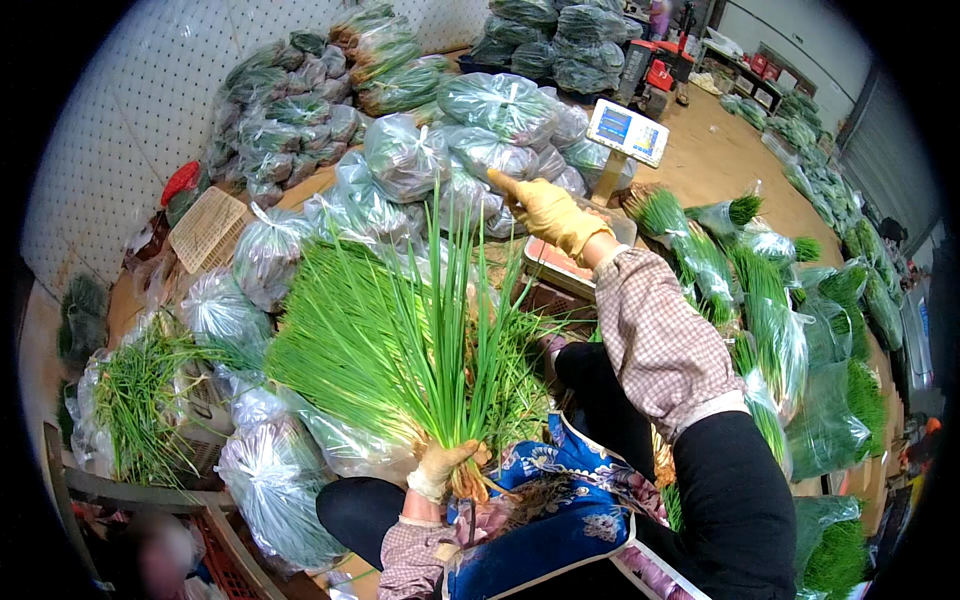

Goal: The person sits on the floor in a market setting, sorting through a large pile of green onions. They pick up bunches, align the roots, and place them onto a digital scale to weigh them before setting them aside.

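My left hand [443, 472], in a pale glove, is closed around the root end of a bunch of scallions [450, 340]. Their long green leaves stand upright and fan out. Behind and left of them lies a big pile of scallions [340, 345], and loose green leaves [520, 365] lie to their right. My right hand [555, 215], in a yellow glove, is raised ahead of me with nothing visible in it. Its index finger stretches leftward, and the other fingers are partly hidden. Below it is the orange-topped platform of a scale [560, 265].
The scale's display [627, 132] stands behind my right hand. Tied plastic bags [405, 158] are heaped ahead and left, near a tan basket [207, 228]. Bagged scallions [770, 310] line the right. A blue patterned apron [540, 530] covers my lap. A red pallet jack [660, 72] stands far back.
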The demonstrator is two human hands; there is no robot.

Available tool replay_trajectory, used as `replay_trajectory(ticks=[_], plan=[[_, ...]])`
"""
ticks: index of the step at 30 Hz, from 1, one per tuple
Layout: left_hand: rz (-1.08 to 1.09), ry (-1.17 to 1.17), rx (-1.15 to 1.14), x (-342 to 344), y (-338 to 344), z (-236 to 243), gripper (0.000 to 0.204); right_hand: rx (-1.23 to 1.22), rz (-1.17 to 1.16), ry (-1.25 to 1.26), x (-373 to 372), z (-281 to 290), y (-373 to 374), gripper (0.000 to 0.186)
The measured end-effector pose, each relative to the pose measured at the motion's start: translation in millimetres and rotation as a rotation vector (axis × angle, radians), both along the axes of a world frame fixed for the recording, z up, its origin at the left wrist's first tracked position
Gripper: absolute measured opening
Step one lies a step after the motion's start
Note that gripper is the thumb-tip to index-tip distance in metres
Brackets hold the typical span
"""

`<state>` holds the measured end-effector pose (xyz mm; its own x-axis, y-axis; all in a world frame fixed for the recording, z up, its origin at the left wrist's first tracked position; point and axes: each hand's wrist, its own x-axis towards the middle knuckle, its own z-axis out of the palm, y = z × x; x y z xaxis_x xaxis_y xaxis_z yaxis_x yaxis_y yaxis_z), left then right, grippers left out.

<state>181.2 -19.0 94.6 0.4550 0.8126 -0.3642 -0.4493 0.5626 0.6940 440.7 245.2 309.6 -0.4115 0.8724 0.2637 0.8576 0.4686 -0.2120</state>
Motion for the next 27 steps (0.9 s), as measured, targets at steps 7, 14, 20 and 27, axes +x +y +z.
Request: replay_trajectory(ticks=[7, 14, 20, 27], plan=[[-0.028, -0.007, -0.035, 0.0, -4.4, 10.8, 0.023, -0.034, 0.065, -0.103, 1.9, -5.9, -3.6, 0.074], [-0.067, 0.01, 0.013, -0.4, -4.9, 4.3, 0.023, 0.118, 0.072, -0.221, 11.7, -13.8, 6.0, 0.022], [-0.005, -0.046, -0.121, -1.4, -5.6, 7.7, 0.026, 0.11, -0.095, -0.042, 27.5, -8.0, 19.4, 0.019], [-0.003, -0.015, -0.13, -0.9, -7.2, 2.0, 0.024, -0.035, -0.082, -0.066, 4.7, -15.3, -11.4, 0.078]])
